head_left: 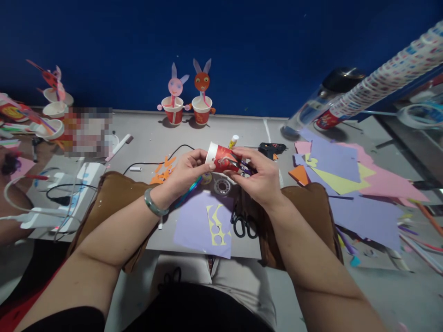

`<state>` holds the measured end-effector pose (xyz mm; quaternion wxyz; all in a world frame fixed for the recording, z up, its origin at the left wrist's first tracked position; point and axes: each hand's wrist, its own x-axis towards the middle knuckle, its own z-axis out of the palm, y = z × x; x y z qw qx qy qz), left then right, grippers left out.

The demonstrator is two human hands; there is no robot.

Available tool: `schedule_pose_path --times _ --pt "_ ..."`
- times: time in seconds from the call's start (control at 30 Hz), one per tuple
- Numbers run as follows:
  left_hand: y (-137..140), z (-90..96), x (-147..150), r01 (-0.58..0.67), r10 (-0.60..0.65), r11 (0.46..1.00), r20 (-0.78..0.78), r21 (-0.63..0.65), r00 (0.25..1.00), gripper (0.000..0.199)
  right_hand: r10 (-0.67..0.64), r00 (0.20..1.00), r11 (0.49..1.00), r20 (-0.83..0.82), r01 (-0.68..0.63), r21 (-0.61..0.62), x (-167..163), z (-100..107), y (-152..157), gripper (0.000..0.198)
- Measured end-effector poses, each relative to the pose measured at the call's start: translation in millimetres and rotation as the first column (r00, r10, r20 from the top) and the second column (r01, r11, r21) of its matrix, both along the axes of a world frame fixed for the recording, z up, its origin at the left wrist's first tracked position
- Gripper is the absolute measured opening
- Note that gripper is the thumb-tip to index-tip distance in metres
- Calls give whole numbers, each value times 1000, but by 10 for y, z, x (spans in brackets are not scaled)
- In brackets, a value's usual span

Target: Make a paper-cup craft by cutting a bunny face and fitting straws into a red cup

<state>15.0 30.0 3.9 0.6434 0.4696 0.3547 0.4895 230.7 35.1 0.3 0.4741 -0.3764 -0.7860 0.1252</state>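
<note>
Above the desk, my left hand [192,168] is closed around a red paper cup [220,157], which lies tilted on its side with its white end to the left. At the cup's right side, my right hand [259,175] grips small scissors [245,167] with dark purple handles, their blades against the cup. How far the blades reach into the cup is hard to see. Below the hands lie a tape roll [222,186], purple paper [194,221], a yellow sheet with cut-out holes [216,230] and black scissors [244,225].
Two cups with rabbit figures [173,110] stand near the blue wall. A glue gun [272,149] lies behind my right hand, with coloured paper [335,159] and a tall stack of cups [387,80] to the right. A power strip [83,193] is at left, beside another person's arm.
</note>
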Motion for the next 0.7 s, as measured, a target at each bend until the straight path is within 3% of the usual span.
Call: schedule_pose_path --times 0.27,0.7 --pt "1 -21 12 30 -28 996 25 -80 999 21 114 993 993 15 -113 -31 64 0 34 35" --pt "54 45 -38 33 -28 981 27 -190 999 20 -32 999 999 13 32 7 33 11 19 37"
